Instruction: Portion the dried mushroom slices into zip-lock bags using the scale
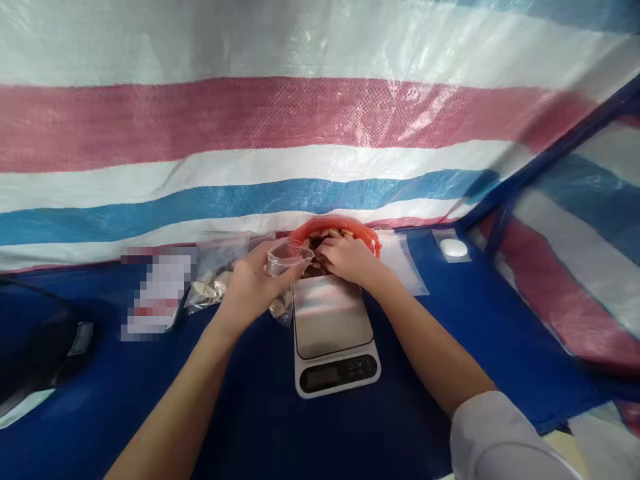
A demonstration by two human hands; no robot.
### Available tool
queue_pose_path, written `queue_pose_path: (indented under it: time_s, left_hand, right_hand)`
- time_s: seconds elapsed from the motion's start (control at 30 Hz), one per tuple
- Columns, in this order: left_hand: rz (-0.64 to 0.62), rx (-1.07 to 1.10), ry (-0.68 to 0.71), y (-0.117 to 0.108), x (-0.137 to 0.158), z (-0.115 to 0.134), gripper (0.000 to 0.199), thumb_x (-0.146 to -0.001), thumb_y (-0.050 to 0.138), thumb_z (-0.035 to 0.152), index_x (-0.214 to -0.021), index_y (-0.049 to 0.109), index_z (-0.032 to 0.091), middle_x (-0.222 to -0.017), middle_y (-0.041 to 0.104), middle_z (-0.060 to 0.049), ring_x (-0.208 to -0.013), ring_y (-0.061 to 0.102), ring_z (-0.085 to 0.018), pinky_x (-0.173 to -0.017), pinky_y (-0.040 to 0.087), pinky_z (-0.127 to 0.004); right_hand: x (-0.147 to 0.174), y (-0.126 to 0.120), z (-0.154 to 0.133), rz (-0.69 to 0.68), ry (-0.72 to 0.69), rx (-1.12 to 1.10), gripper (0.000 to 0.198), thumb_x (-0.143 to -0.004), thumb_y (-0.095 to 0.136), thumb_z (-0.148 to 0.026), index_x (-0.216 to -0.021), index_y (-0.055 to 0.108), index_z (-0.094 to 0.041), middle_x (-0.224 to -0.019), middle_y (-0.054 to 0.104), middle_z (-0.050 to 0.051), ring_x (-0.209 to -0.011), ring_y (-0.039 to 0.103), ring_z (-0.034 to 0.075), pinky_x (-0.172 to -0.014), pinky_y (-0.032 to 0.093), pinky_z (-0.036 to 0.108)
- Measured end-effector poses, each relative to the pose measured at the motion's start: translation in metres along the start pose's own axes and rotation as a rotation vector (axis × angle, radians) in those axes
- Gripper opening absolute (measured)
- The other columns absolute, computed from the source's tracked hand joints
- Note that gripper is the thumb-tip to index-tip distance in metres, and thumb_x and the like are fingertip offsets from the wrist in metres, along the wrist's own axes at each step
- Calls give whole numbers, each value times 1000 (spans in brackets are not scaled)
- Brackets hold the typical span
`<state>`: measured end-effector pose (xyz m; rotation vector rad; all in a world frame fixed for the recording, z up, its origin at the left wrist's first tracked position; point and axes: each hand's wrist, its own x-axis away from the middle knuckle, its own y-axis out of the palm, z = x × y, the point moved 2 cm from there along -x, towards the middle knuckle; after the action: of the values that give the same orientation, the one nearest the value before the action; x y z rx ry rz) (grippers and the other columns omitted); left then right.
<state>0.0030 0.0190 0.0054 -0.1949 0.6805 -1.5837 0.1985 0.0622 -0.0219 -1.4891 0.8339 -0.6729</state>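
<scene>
My left hand (257, 280) is wrapped round a clear plastic cup (289, 252), tilted towards an orange-red bag (367, 237) at the back of the table. My right hand (346, 259) reaches into that bag, its fingers curled down among brown and pale dried slices (320, 239). What those fingertips grip, if anything, is hidden. Just in front of the bag stands a kitchen scale (334, 320) with a metal plate, and its dark display faces me. Both hands are above the scale's far edge.
Left of my hand lie a clear bag of pale slices (210, 287) and a blurred-out flat item (160, 293). Another small bag (281, 307) touches the scale's left side. Flat zip bags (403, 263) and a white oval object (453, 248) are at right. Striped sheeting (320, 113) hangs behind.
</scene>
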Motion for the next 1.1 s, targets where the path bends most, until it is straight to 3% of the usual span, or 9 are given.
queue_pose_path:
  time_s: [0.3, 0.5, 0.93, 1.1]
  left_hand:
    - [-14, 7, -2, 2, 1, 6, 44, -81, 75, 51, -114, 71, 22, -108, 76, -5, -100, 70, -26, -92, 54, -38]
    - [-26, -7, 31, 3, 2, 7, 40, -83, 74, 49, -112, 72, 23, -107, 76, -5, -99, 70, -26, -91, 53, -39]
    - [-22, 10, 66, 6, 2, 7, 42, -83, 75, 47, -118, 71, 23, -108, 76, -5, -100, 70, -28, -90, 56, -42]
    - [-24, 2, 104, 8, 3, 7, 42, -83, 75, 46, -117, 70, 22, -110, 75, -7, -102, 71, -28, -91, 56, -41]
  right_hand:
    - [4, -8, 7, 37, 18, -139, 23, -95, 56, -19, -108, 76, -18, -123, 72, 9, -111, 65, 24, -85, 47, 33]
    - [3, -9, 17, 49, 59, -270, 19, -91, 62, -20, -99, 79, -21, -108, 77, 5, -100, 69, 22, -79, 47, 30]
    - [8, -21, 24, 193, 92, -459, 14, -87, 69, -23, -96, 80, -22, -104, 79, 5, -94, 71, 21, -85, 50, 31]
    - [12, -28, 26, 291, 50, -654, 12, -85, 72, -26, -93, 80, -22, -96, 79, 3, -88, 72, 20, -82, 54, 32]
